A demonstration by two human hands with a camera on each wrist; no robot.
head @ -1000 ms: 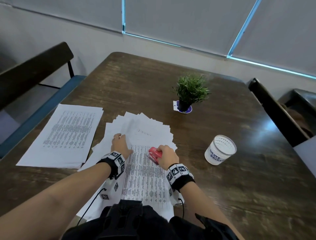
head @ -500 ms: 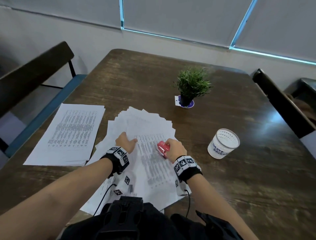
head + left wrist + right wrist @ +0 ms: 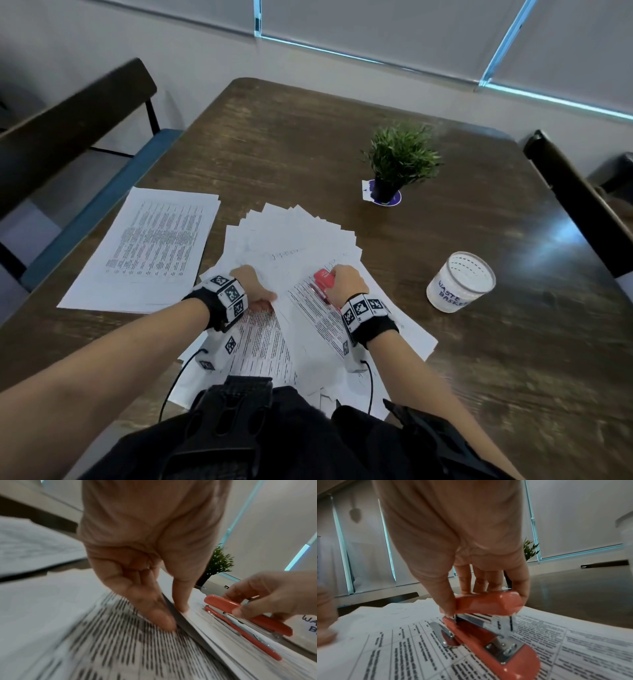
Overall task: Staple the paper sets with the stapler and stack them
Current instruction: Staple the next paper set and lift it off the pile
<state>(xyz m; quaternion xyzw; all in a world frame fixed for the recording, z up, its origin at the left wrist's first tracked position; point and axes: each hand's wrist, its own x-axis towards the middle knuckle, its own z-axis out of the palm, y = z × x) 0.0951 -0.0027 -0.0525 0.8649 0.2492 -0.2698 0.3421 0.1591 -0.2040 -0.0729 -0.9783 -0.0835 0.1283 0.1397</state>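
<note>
The right hand (image 3: 453, 545) grips the top arm of the small red metal stapler (image 3: 489, 627), whose long axis runs back toward the wrist; the left hand's (image 3: 147, 545) fingers (image 3: 159, 614) pinch the printed paper set's (image 3: 308, 318) edge just beside it.

Both forearms reaching forward, left hand (image 3: 255, 286) pinching with thumb and fingers, right hand (image 3: 346, 282) curled, gripping.

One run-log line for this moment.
left hand: pinches paper set | right hand: holds stapler on it | stack: left
</note>
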